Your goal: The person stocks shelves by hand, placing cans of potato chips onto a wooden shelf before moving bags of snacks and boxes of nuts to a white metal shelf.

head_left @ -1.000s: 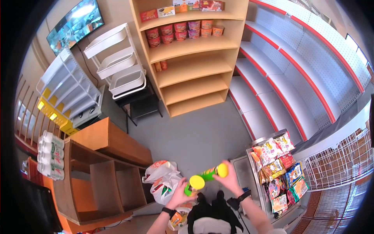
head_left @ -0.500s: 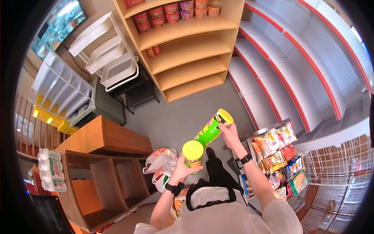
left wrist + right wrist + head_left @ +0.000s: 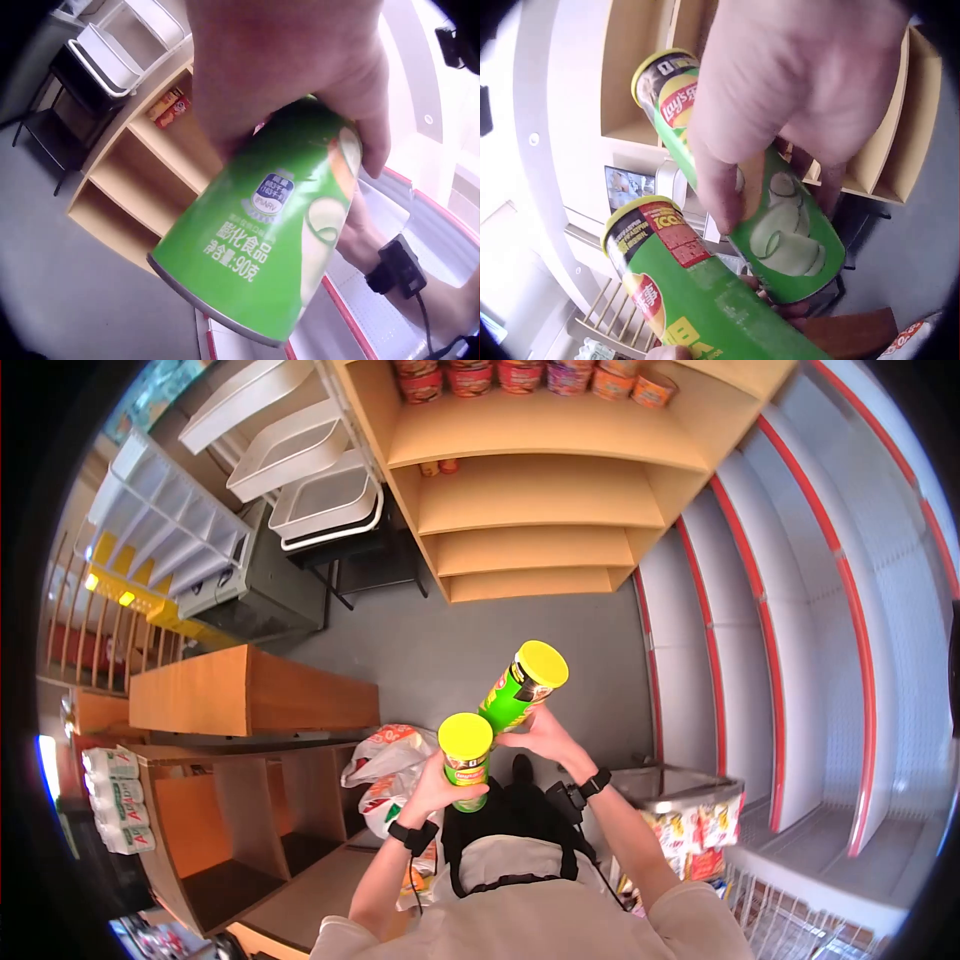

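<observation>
My left hand (image 3: pixel 430 790) grips a green chip canister (image 3: pixel 468 768) with a yellow lid, fingers and thumb wrapped round its side. In the left wrist view, that canister's green back with white lettering (image 3: pixel 247 240) and its metal bottom rim face the camera. A matching Lay's canister (image 3: pixel 512 698) is held by my right hand (image 3: pixel 548 740), slightly farther forward and tilted. The right wrist view has both canisters side by side, the right hand's fingers (image 3: pixel 724 199) round the upper one. Both yellow lids point up in the head view.
Ahead stands a wooden shelf unit (image 3: pixel 540 490) with cup noodles (image 3: pixel 520 375) on an upper shelf. Grey racks with red edges (image 3: pixel 765 610) line the right. Plastic bags (image 3: pixel 390 755) lie on the floor by a brown cabinet (image 3: pixel 230 830). Packaged snacks (image 3: pixel 715 820) fill a metal-rimmed basket.
The head view has turned and tilted downward. Both canisters rose from near the feet, the right one swinging outward, then drawing back closer to the left one. Both hands kept their hold.
</observation>
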The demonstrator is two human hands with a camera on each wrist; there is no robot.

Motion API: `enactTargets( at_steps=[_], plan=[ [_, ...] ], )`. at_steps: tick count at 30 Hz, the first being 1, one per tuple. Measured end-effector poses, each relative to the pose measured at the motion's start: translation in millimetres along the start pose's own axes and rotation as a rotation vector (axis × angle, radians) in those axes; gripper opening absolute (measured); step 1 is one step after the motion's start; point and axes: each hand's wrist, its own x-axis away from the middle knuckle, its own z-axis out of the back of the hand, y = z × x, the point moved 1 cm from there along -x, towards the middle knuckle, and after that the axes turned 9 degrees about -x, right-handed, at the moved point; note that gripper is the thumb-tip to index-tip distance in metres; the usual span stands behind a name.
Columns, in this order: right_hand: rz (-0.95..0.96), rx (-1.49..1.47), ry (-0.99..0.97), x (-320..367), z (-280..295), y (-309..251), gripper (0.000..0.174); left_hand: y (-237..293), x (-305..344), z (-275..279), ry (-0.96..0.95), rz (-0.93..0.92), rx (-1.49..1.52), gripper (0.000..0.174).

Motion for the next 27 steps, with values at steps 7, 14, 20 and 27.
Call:
enactTargets(
  at_steps=[7, 14, 20, 27],
  plan=[
    [-0.163, -0.029, 0.238, -91, 40, 18, 0.055, -2, -68, 29, 0.109, -0.051, 0.050, 0.069],
    [-0.313, -0.180, 0.445, -222, 102, 28, 0.049, -55, -164, 76, 0.161, -0.006, 0.114, 0.068],
    [-0.212, 0.083, 0.372, -337, 158, 28, 0.052, -95, -210, 110, 0.372, 0.029, -0.095, 0.069],
    [-0.172, 0.239, 0.353, -452, 236, 33, 0.048, -149, -239, 109, 0.548, 0.144, -0.149, 0.071]
  ],
)
